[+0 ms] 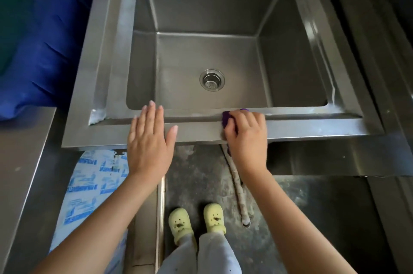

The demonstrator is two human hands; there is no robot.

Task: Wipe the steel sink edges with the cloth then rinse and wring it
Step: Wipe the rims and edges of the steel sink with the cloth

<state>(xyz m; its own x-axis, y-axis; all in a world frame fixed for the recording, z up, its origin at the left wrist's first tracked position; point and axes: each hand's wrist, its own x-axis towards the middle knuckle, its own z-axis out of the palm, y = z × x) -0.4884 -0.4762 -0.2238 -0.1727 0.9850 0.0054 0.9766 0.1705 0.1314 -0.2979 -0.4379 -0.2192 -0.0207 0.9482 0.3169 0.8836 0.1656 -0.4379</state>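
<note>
Right below, the big steel sink (290,126) has a drain (212,79) in its bottom. On its near edge the left hand (150,139) lies flat and open, holding nothing. Beside it, the right hand (247,134) squeezes the purple cloth (226,117) against that edge.

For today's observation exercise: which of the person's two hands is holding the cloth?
The right hand, closed over the purple cloth on the sink's front edge. The left hand lies flat and open, holding nothing.
</note>
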